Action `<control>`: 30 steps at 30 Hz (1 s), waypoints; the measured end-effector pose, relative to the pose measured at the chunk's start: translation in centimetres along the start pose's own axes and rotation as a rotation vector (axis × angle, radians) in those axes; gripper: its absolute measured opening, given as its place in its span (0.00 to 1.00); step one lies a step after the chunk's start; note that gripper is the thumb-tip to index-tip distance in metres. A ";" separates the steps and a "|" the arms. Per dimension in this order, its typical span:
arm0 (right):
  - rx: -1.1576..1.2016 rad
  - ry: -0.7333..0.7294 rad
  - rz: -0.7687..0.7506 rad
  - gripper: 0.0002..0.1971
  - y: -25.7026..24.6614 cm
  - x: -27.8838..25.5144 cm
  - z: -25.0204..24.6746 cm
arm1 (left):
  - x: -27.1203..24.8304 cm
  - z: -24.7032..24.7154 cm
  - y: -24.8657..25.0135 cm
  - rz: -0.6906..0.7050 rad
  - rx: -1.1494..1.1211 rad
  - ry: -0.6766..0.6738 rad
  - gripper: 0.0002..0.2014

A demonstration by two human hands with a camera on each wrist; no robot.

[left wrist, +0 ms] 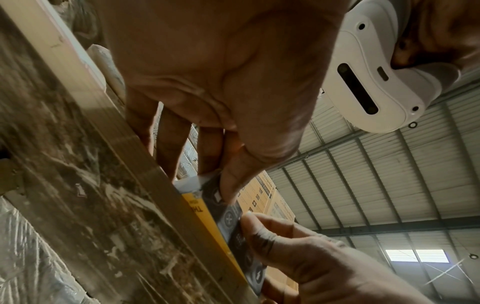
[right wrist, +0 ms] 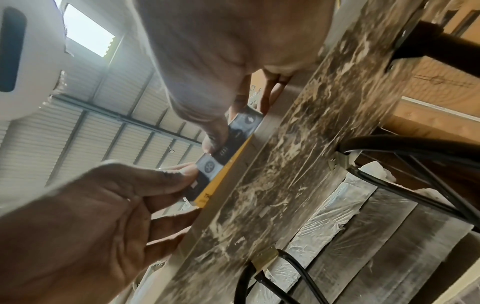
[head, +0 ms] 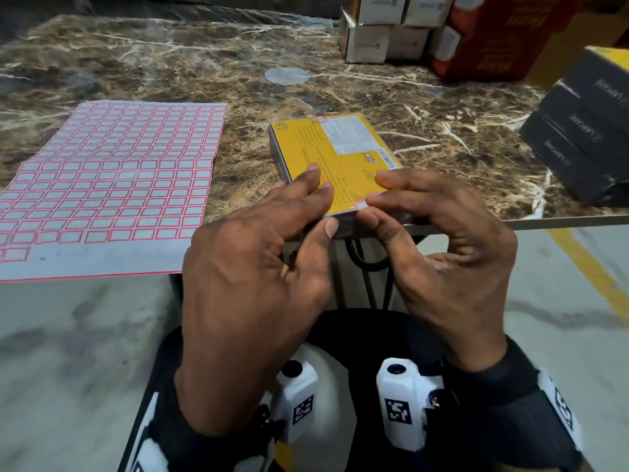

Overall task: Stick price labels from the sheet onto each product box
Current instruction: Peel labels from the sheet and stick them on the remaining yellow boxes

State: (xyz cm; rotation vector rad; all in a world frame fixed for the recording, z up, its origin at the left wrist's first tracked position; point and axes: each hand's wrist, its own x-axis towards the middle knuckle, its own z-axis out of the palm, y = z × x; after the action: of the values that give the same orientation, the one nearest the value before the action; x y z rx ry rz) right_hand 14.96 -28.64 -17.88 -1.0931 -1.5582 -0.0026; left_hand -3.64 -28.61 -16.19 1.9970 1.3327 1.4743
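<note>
A flat yellow product box (head: 335, 155) lies on the marble table (head: 170, 63), its near end at the table's front edge. My left hand (head: 327, 210) holds it, fingers on the yellow top and thumb (left wrist: 228, 189) against the dark near side (left wrist: 231, 220). My right hand (head: 371, 210) pinches a small red-bordered price label (head: 360, 206) at the box's near top edge, forefinger above and thumb (right wrist: 213, 144) on the dark side (right wrist: 241, 123). The label sheet (head: 109, 172), a grid of red-bordered labels, lies flat to the left of the box.
Dark boxes (head: 578, 137) are stacked at the right of the table. White boxes (head: 384, 28) and a red carton (head: 493, 39) stand at the back right. The sheet's near part overhangs the table's front edge (head: 561, 221). Black cables (right wrist: 415, 148) run under the table.
</note>
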 end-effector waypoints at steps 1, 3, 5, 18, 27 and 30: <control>-0.010 -0.013 -0.001 0.05 0.0 -0.1 -0.1 | 0.0 0.0 0.0 0.001 0.002 -0.001 0.15; -0.032 -0.032 -0.004 0.06 0.1 -0.2 -0.4 | 0.0 0.0 0.0 -0.002 0.001 0.000 0.15; -0.030 -0.026 0.028 0.11 -0.1 -0.3 -0.6 | 0.0 0.0 0.0 -0.001 -0.003 0.000 0.15; -0.004 0.012 0.069 0.13 0.4 -0.4 -0.6 | 0.1 0.0 -0.2 -0.026 -0.030 -0.001 0.14; 0.061 0.079 0.102 0.11 -0.1 0.0 0.2 | 0.1 0.0 -0.3 -0.004 -0.033 -0.004 0.14; 0.020 0.026 0.066 0.08 0.5 -0.4 -0.4 | 0.1 -0.2 -0.3 -0.008 -0.041 -0.025 0.16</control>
State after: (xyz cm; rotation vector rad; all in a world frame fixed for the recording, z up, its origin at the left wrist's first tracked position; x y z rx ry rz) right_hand 15.50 -28.80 -18.30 -1.1242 -1.4952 0.0434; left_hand -3.98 -28.40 -16.30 1.9754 1.2885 1.4570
